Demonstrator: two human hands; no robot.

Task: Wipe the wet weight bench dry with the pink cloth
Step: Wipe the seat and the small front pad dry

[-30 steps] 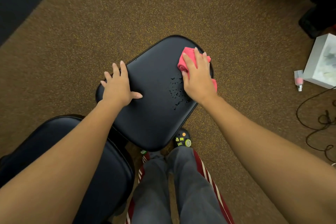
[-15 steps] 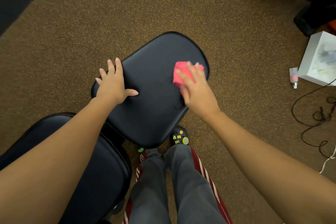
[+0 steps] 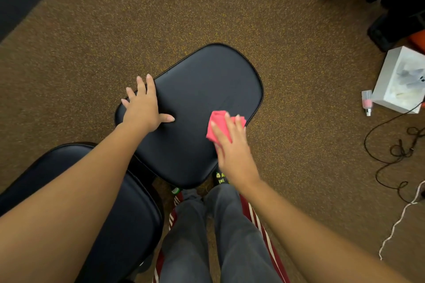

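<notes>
The right hand (image 3: 232, 145) keeps a wide grip, fingers laid nearly straight over the pink cloth (image 3: 219, 125) and pressing it onto the weight bench (image 3: 202, 99). Motion blur softens the hand, and whether the thumb pinches the fabric is hard to make out. The cloth is bunched, much of it hidden under the fingers, with a folded corner showing past the fingertips. It sits at the pad's right edge, towards the near corner.

The black pad's long axis runs diagonally from near-left of the grip to far-right, its narrower rounded end pointing away from the person. Any wetness on it cannot be made out.

Left of the grip, across the pad, the left hand (image 3: 145, 108) lies flat, fingers reaching over the left edge. Behind that wrist a second black pad (image 3: 128, 225) is largely covered by the forearm. Below the grip, grey trousers (image 3: 230, 236) and a shoe (image 3: 220, 178) show. Well to the right on the carpet (image 3: 115, 41), a white box (image 3: 395, 80) is cut off by the frame, with a small bottle (image 3: 367, 102) just beside it and a tangled black cable (image 3: 391, 145) nearby.
</notes>
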